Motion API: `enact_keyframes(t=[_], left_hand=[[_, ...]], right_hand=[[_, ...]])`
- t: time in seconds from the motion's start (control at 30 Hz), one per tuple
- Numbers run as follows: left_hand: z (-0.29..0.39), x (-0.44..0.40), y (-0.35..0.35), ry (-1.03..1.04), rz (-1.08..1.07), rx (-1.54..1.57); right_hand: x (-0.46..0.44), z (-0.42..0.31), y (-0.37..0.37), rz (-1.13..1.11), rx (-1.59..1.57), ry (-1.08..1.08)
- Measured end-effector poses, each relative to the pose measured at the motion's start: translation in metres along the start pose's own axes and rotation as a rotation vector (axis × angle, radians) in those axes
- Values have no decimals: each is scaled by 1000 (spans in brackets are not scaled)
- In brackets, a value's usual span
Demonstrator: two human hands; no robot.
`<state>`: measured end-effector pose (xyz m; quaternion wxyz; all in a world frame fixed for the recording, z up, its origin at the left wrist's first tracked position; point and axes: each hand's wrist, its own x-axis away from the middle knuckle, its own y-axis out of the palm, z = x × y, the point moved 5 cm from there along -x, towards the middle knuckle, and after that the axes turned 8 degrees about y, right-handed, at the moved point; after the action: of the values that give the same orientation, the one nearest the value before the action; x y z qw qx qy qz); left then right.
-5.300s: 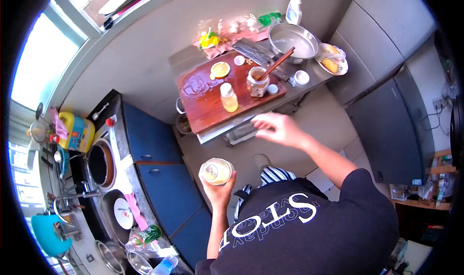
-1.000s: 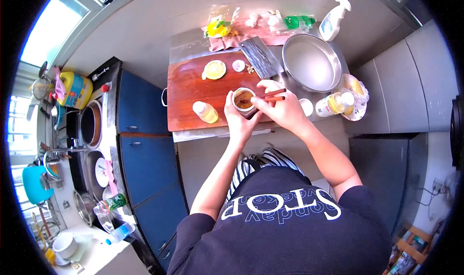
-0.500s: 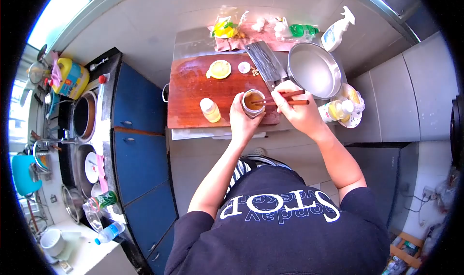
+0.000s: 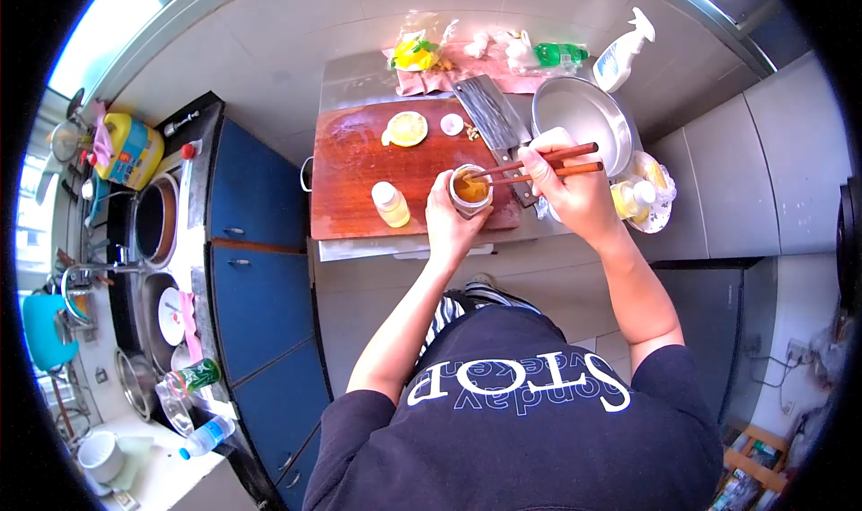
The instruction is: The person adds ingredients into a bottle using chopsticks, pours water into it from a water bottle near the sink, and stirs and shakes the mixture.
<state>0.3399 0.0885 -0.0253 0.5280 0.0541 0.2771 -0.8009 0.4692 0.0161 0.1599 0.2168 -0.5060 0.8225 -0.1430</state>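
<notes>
My left hand (image 4: 455,224) is wrapped round a small glass jar (image 4: 471,190) of amber-brown liquid, above the front edge of the wooden cutting board (image 4: 355,165). Closed on a pair of dark wooden chopsticks (image 4: 561,162), my right hand (image 4: 572,188) holds their tips at the jar's mouth, in the liquid. To the left of the jar stands a small white-capped bottle (image 4: 391,204) of yellow liquid. A cut lemon half (image 4: 407,129) and a small white lid (image 4: 452,125) lie farther back on the board. Behind my right hand rests a cleaver (image 4: 492,116).
A metal basin (image 4: 579,120) stands right of the cleaver, with a spray bottle (image 4: 624,51) behind it. At the right edge are another bottle (image 4: 633,199) and a patterned plate (image 4: 658,215). A pink cloth (image 4: 467,75) carries bags and a green bottle (image 4: 561,55). Left is the sink counter (image 4: 202,268).
My right hand has moved to the right and slightly down with the chopsticks, drawing their tips toward the jar's rim. My left hand keeps the jar in nearly the same place.
</notes>
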Motion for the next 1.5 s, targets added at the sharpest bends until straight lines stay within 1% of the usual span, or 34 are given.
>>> enact_keyframes(t=[0.17,0.23,0.4,0.53,0.63,0.67,0.73,0.77,0.8,0.87,0.9,0.93,1.0,1.03,1.07,1.13,1.17,1.2,1.27,1.3,1.33,1.4,1.43,1.47,1.5], left_hand=[[-1,0,1,27,12,9],[4,-1,-1,72,28,-46],[-4,1,3,22,23,21],[-3,0,3,5,19,29],[-3,0,3,0,18,31],[-3,0,3,2,15,31],[-3,-1,2,7,22,40],[-3,-1,2,-9,14,40],[-5,-3,3,22,8,35],[-7,-2,5,8,1,71],[-5,-3,4,19,2,67],[-3,-5,4,23,3,70],[1,-1,0,29,28,26],[-4,0,2,42,39,-13],[-5,0,1,45,37,-13],[-4,-2,2,17,-18,18],[-1,-1,0,36,29,-2],[-1,1,1,35,27,-4],[-3,-1,1,49,17,-11],[-1,-4,0,10,-25,24],[-1,-4,1,7,-21,25],[2,-1,-2,59,32,-40],[2,-2,-3,62,31,-41],[2,-3,-3,66,33,-44],[3,-4,-3,69,36,-46]], right_hand=[[0,-5,1,9,19,-9],[-1,-5,3,14,46,-49],[-3,0,14,-25,117,-43],[-2,9,24,-83,5,22],[0,5,25,-57,85,-147],[1,3,24,-54,86,-146],[5,2,26,-132,140,-87],[7,0,23,-80,102,-170],[9,0,25,-84,68,-200],[13,0,30,-180,261,-298],[15,-2,28,-154,245,-343],[16,-4,26,-151,248,-346],[20,-5,24,-155,146,-248],[21,2,28,-202,258,-325],[22,1,27,-199,258,-325],[20,-7,19,-149,112,-301],[19,-8,18,-152,90,-288],[19,-5,18,-151,87,-286],[21,2,23,-196,225,-367],[22,-2,18,-184,137,-280],[20,-5,17,-189,138,-281],[23,-11,13,-136,98,-370],[25,0,18,-193,148,-341],[28,3,21,-242,276,-420],[29,0,20,-253,289,-411]])
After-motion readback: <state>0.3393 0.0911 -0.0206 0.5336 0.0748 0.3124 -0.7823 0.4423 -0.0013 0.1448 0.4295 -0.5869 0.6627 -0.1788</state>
